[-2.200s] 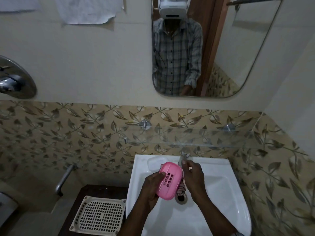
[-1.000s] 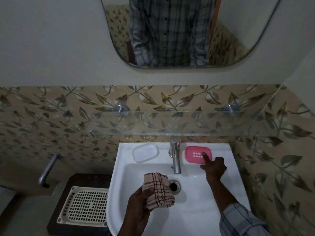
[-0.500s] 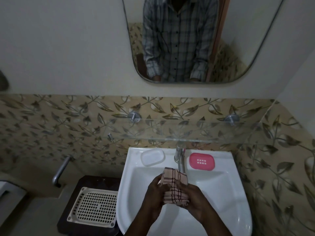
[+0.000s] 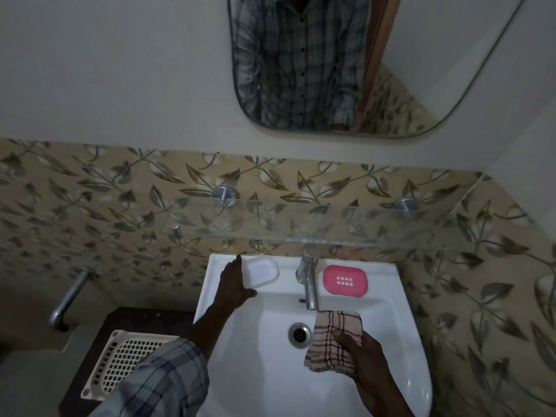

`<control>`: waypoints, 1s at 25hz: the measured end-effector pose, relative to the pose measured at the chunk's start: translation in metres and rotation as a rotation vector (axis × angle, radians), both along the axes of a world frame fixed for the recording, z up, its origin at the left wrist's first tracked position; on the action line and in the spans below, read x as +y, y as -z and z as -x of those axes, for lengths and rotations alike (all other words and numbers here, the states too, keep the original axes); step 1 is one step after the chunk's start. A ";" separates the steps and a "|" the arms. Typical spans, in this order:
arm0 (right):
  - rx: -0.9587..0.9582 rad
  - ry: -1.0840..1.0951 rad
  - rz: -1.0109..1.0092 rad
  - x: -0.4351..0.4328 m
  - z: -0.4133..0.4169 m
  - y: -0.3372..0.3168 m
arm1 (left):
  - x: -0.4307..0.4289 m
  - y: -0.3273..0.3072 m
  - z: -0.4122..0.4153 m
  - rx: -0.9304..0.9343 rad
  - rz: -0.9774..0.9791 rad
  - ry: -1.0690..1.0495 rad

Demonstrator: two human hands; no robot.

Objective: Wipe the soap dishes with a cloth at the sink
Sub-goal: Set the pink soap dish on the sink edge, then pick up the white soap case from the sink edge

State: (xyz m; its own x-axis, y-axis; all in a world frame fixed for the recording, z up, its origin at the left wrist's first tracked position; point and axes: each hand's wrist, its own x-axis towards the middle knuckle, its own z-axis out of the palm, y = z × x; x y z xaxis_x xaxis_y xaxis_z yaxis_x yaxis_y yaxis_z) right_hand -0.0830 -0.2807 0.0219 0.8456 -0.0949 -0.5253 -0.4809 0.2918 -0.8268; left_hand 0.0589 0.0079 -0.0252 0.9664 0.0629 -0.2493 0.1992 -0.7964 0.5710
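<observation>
- Soap dishes first: white soap dish (image 4: pixel 262 271) sits on the back ledge of the sink (image 4: pixel 400 320), left of the tap (image 4: pixel 308 281). Pink soap dish (image 4: pixel 344 280) is on the same ledge, right of the tap, lying flat w/ its little drain slots facing up.
- Left hand (image 4: pixel 233 285) is stretched out to the white one, fingers spread along its left edge and thumb poking toward its front edge. Touching it for sure, but can't tell if it's really gripping or just resting there; dish is flat on the ledge.
- Right hand (image 4: pixel 361 353) is closed around the cloth (image 4: pixel 334 338), a beige checked rag w/ dark lines, folded up. It's held over the basin, just right of the drain (image 4: pixel 299 334) and just below the tap spout. Thumb lies across the front of the rag.
- Nobody's touching the pink dish; it's well apart from both hands.
- Checked shirt sleeve (image 4: pixel 162 377) comes in at the bottom left.
- Above the sink there's a glass shelf (image 4: pixel 301 227) on two metal pegs, leaf-pattern tiles behind it, and a mirror (image 4: pixel 451 70) higher up showing the person's checked shirt.
- Left of the sink: white plastic grid tray (image 4: pixel 126 362) on a dark stand, plus a metal pipe (image 4: pixel 67 299) coming off the wall.
</observation>
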 end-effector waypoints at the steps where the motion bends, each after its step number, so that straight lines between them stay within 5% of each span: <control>1: -0.002 0.016 0.009 -0.004 0.002 0.000 | 0.000 0.003 -0.001 -0.011 -0.020 0.024; 5: -0.017 0.063 0.032 -0.012 0.003 -0.004 | -0.003 -0.002 0.021 -0.157 0.131 -0.008; 12: -0.040 0.070 0.065 -0.008 -0.004 -0.019 | -0.008 -0.023 0.105 -0.321 0.192 0.285; 16: -0.015 0.088 0.071 -0.007 0.004 -0.022 | -0.041 -0.034 0.122 -0.253 -0.081 0.555; 20: -0.013 0.123 0.061 -0.012 0.011 -0.025 | -0.065 -0.041 0.120 -0.455 -0.466 0.929; 25: -0.023 0.129 -0.058 -0.020 0.018 -0.031 | -0.056 -0.051 0.112 -0.421 -0.456 0.904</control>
State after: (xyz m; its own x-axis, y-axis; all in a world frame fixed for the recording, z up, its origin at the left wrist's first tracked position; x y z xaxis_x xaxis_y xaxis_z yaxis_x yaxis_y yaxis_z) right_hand -0.1012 -0.3003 0.0528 0.8401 -0.1737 -0.5139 -0.4175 0.3976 -0.8171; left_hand -0.0535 -0.0483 0.0256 0.7048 -0.7091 -0.0218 -0.7064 -0.7043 0.0711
